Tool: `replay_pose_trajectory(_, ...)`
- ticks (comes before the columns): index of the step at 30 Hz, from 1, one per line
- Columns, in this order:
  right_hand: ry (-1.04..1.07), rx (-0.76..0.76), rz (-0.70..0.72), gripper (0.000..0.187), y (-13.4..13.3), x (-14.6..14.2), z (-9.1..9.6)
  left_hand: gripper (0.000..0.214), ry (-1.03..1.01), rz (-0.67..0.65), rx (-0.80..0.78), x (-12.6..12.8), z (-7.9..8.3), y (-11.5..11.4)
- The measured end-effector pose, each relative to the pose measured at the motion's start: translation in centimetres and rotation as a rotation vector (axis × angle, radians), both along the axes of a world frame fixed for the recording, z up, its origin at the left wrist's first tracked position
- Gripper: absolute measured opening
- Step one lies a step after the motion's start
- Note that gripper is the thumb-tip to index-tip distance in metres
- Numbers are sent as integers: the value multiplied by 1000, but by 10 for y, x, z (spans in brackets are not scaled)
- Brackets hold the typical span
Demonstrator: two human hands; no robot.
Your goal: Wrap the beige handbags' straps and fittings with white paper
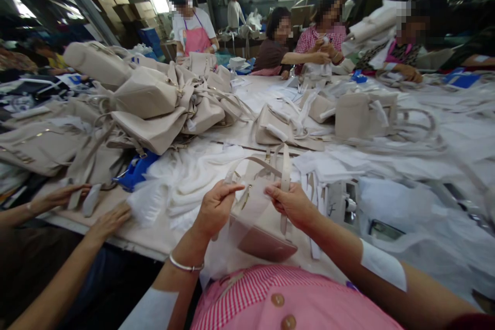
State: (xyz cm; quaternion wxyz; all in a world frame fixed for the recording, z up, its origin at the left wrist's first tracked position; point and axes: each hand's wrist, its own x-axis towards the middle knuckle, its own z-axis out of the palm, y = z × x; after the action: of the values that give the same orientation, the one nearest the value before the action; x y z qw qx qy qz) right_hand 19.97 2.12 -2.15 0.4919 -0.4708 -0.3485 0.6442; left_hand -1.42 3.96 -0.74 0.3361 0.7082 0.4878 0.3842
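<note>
My left hand (214, 209) and right hand (292, 203) pinch the bag (257, 219) at the bench's (147, 237) near edge, fingers clamped on it; I'd grip evenly.

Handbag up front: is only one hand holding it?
No: the left hand and the right hand both grip the beige handbag near its top, above the table edge.
</note>
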Motion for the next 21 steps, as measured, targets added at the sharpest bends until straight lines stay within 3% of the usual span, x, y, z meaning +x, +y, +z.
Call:
replay_pose_trajectory(2,-23,22,52,34,-4,-6,0,29,-3,-155,-54,8,4,0)
replay_pose_trajectory(4,-70,39,107,36,-5,-8,0,31,-18,-226,-102,17,7,0)
replay_pose_trajectory(11,-350,245,282,48,12,36,25,20,-56,-117,-163,20,1,1)
replay_pose_trajectory(15,-156,226,142,46,22,56,48,21,-33,-115,-186,18,1,-1)
replay_pose_trajectory(18,-14,350,7,40,26,52,61,23,-18,-136,-201,21,3,-1)
replay_pose_trajectory(21,-8,479,-42,37,29,43,69,23,-3,-170,-211,25,6,-2)
